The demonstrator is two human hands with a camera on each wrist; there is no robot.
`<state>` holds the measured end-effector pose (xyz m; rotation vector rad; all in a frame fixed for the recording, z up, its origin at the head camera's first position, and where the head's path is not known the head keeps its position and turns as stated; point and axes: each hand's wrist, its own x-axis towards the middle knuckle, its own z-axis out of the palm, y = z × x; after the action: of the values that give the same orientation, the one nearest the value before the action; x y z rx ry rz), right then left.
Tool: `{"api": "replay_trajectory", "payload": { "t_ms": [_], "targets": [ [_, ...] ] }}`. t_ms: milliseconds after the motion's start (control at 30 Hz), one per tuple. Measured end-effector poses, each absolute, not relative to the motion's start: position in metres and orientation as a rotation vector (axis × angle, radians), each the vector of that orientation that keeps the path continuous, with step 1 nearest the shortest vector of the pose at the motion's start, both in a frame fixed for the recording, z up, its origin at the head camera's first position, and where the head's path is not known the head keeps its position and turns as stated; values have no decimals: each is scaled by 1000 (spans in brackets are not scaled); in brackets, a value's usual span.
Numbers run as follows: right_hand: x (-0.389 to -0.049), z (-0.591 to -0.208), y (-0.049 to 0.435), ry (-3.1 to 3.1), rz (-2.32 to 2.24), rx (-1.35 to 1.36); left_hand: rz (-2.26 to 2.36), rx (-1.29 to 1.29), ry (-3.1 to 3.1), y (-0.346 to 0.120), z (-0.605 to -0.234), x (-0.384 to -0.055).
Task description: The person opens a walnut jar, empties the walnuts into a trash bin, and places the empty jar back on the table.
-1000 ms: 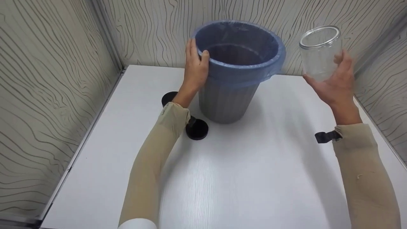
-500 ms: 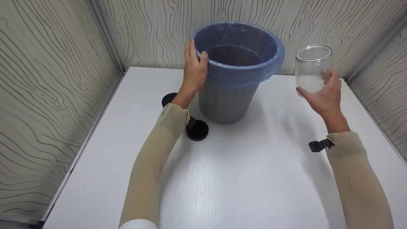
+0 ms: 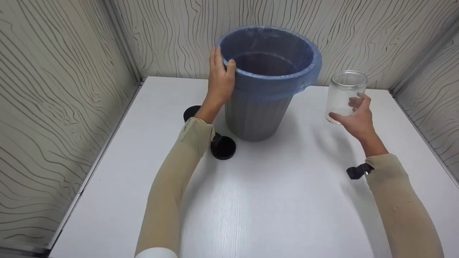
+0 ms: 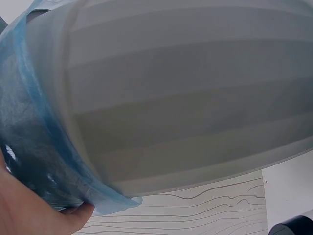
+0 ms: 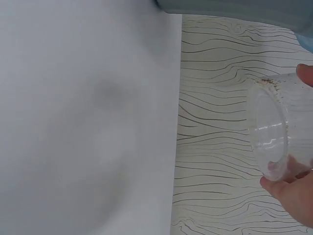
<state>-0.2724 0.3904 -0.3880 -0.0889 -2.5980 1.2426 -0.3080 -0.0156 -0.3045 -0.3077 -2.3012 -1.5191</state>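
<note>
A grey bin (image 3: 256, 118) lined with a blue plastic bag (image 3: 272, 86) stands at the back of the white table. My left hand (image 3: 220, 80) rests on its left side at the rim, fingers straight against the outside of the bag. In the left wrist view that hand (image 4: 39, 210) lies on the folded bag edge. My right hand (image 3: 358, 118) grips a clear jar (image 3: 340, 96) low on its side. The jar is upright, without a lid, held above the table. Brown specks lie near its base in the right wrist view, where fingers (image 5: 293, 203) curl round it.
Two black round objects are on the table (image 3: 287, 215) left of the bin: a shallow, lid-like one (image 3: 223, 147) and another (image 3: 191, 111) partly hidden by my left wrist. Wood-grain patterned walls (image 3: 172, 39) enclose the table at the back and sides.
My right hand has come down and slightly left with the jar, which now stands straighter and nearer the table. My left hand and the bin have stayed in place.
</note>
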Motion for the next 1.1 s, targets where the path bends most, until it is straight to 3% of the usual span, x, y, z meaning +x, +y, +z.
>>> {"api": "replay_trajectory", "payload": {
  "t_ms": [1100],
  "targets": [
    [-290,-437,394,-2886,1238,-185,-1514,-330,-2287,-17,-305,-308]
  ]
}}
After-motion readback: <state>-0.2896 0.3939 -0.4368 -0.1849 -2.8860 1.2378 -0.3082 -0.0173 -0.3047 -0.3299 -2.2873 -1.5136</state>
